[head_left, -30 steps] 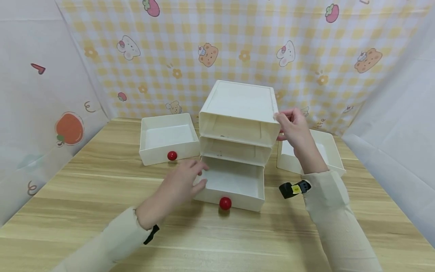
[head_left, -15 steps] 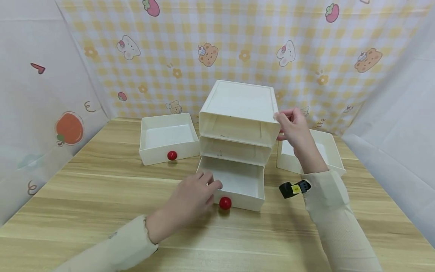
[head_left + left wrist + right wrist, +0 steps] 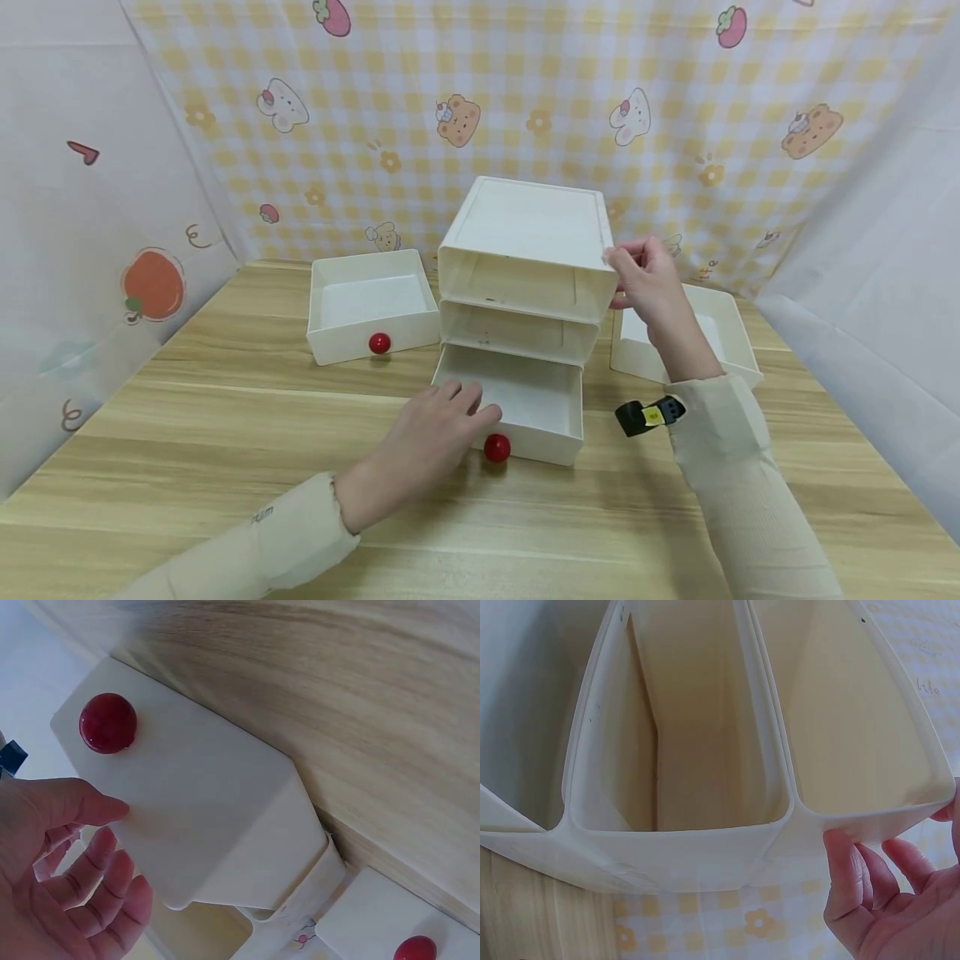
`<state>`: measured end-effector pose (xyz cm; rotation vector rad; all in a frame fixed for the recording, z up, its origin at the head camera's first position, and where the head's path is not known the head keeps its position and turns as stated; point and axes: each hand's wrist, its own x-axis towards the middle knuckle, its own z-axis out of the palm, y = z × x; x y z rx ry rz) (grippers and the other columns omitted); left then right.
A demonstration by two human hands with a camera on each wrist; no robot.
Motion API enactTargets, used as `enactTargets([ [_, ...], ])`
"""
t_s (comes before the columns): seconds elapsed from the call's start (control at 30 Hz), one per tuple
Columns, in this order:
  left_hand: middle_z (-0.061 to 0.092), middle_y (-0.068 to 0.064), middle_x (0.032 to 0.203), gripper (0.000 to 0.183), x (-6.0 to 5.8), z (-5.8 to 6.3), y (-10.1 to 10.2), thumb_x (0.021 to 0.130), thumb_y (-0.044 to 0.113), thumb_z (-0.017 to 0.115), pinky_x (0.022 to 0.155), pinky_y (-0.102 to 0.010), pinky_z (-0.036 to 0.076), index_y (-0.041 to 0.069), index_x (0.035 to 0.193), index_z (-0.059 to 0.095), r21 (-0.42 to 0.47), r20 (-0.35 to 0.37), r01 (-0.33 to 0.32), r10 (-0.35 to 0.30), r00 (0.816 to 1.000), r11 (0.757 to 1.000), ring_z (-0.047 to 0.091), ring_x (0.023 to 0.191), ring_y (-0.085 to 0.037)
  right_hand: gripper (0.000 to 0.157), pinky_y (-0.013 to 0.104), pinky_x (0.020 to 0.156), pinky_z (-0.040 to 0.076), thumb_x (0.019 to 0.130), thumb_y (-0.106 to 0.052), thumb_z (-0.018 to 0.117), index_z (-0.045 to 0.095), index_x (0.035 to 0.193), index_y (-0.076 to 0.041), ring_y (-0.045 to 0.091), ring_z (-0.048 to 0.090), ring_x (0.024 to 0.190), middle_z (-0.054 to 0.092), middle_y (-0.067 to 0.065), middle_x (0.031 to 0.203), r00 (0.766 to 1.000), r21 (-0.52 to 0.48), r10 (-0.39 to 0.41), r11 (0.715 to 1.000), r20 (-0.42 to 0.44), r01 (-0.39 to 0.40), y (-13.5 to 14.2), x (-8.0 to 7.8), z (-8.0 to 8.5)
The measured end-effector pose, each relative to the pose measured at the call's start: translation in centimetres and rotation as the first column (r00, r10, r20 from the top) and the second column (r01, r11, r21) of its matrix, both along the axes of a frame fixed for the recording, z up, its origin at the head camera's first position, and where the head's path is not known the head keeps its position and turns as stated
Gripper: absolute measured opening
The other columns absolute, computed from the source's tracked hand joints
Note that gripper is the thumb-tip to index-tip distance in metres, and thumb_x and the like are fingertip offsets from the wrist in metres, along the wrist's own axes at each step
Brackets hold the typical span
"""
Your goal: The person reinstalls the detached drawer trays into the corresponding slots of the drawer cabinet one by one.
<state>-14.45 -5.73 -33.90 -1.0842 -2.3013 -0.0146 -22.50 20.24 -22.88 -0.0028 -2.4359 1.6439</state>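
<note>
A white cabinet (image 3: 534, 218) with three stacked bays stands on the table. Its upper two bays have no drawers in them. From the bottom bay a drawer (image 3: 547, 446) with a red knob (image 3: 497, 448) sticks out. My left hand (image 3: 431, 437) is over the drawer's front-left corner. In the left wrist view the left thumb (image 3: 105, 808) touches the upper edge of the front panel, the other fingers loosely bent and spread beside the opening. My right hand (image 3: 654, 279) grips the cabinet's upper right front corner, thumb on top and fingers against the side wall.
A second white drawer (image 3: 352, 333) with a red knob lies left of the cabinet. Another white drawer (image 3: 731, 333) lies to the right, partly behind the right forearm. A checked cloth (image 3: 540, 83) hangs behind the wooden table (image 3: 225, 417).
My left hand has moved right, from the drawer's left side to its front edge. The right hand has kept its grip on the cabinet. Cabinet and drawers look unmoved.
</note>
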Motion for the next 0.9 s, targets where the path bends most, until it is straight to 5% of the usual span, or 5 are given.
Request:
enactTargets([
  [0.9,0.053,-0.001,0.079,0.033,-1.7,0.4,0.8,0.074,-0.007,0.061,0.047,-0.017,0.032,0.019,0.094,0.061,0.038,0.060,-0.022,0.020,0.998,0.999,0.042,0.063,-0.015,0.015,0.020,0.058,0.055,0.093,-0.031,0.047,0.042,0.098,-0.018,0.008,0.054,0.065,0.043,0.004,0.093,1.000,-0.013,-0.004,1.000,-0.013,0.003,-0.1,0.2,0.0],
])
